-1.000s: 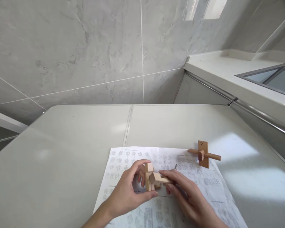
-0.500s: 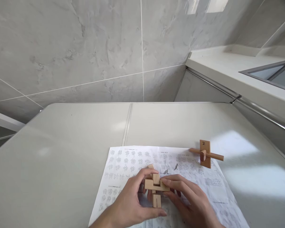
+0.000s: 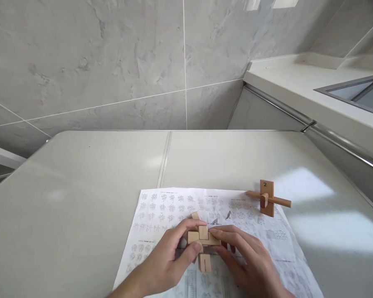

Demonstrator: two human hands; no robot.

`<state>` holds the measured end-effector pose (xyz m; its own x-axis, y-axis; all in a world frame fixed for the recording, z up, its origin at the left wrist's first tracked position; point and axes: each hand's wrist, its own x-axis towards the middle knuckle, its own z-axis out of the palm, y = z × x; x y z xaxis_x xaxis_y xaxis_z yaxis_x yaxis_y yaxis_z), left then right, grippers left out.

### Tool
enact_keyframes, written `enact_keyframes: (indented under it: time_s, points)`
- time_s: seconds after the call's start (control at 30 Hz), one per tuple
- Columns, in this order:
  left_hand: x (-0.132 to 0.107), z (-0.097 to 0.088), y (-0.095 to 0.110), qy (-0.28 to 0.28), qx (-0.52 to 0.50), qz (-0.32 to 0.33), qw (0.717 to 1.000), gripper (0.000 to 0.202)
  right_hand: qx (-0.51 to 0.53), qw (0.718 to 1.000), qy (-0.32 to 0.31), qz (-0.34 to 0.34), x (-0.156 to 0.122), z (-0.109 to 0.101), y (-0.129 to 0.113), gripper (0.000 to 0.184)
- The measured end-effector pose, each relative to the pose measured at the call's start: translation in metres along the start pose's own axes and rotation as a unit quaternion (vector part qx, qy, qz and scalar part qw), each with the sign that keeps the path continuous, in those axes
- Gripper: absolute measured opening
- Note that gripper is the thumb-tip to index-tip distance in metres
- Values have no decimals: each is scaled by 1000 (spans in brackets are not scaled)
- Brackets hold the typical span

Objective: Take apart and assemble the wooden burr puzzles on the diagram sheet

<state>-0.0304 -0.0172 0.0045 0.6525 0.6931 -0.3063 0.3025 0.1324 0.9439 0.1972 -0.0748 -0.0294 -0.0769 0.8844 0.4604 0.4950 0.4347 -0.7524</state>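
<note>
Between my two hands is a light wooden burr puzzle made of interlocking notched blocks, held just over the printed sheet. My left hand grips it from the left, its index finger on top and its thumb pressing the near side of the crosswise block. My right hand pinches the right end of that crosswise block between thumb and fingers. A grooved block end sticks out toward me. Another block end points away at the far side. The puzzle's underside is hidden by my fingers.
A printed instruction sheet with rows of small diagrams lies under my hands on the white table. A darker wooden cross-shaped puzzle marked 2 rests at the sheet's far right corner. To the right is a counter; a tiled wall stands behind.
My left thumb has moved up from below the grooved block onto the crosswise block. The crosswise block now sits closer against the upright one, its gap closed. The view has shifted slightly.
</note>
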Motion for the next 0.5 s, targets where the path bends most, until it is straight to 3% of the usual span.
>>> enact_keyframes:
  time_s: [0.5]
  points:
    - [0, -3, -1, -22, 1, 22, 1000, 42, -2, 1000, -8, -14, 2, 0, -1, 12]
